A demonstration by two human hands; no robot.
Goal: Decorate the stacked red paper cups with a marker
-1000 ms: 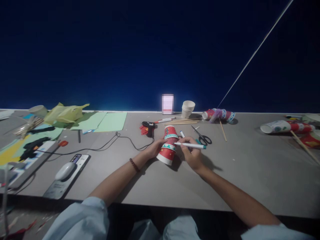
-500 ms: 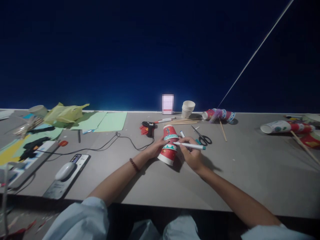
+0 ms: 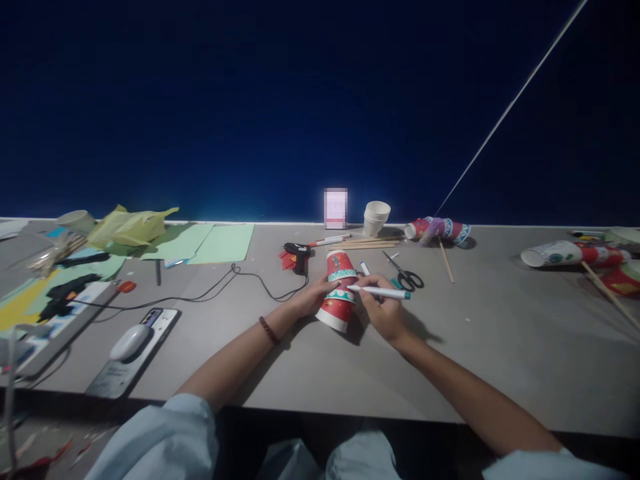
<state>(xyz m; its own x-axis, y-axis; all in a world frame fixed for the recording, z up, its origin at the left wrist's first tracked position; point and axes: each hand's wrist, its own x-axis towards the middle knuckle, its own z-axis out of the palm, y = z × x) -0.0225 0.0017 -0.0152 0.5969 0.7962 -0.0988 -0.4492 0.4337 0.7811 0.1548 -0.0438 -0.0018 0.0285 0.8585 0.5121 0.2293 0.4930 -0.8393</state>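
A column of red paper cups (image 3: 336, 313) with white and teal wavy bands lies tilted on the table in front of me. My left hand (image 3: 309, 297) is closed around its left side. In my right hand (image 3: 383, 313) a white marker pen (image 3: 383, 292) with a teal end is pinched, its tip at the middle of the cups. A loose marker cap or pen (image 3: 365, 268) shows just behind the right hand, partly hidden. Black scissors (image 3: 407, 277) lie to the right of that, and a black glue gun (image 3: 299, 251) sits behind my left hand.
White paper cups (image 3: 376, 219) stand stacked at the back, by wooden sticks (image 3: 363, 245). Other decorated cup columns (image 3: 453, 231) lie to the right. Leftward are a power strip (image 3: 70, 327), a phone (image 3: 133, 360) with a white case on it, green paper (image 3: 225, 241) and a yellow bag (image 3: 127, 227).
Almost nothing differs. The marker and the cups have shifted very slightly; both hands keep the same hold.
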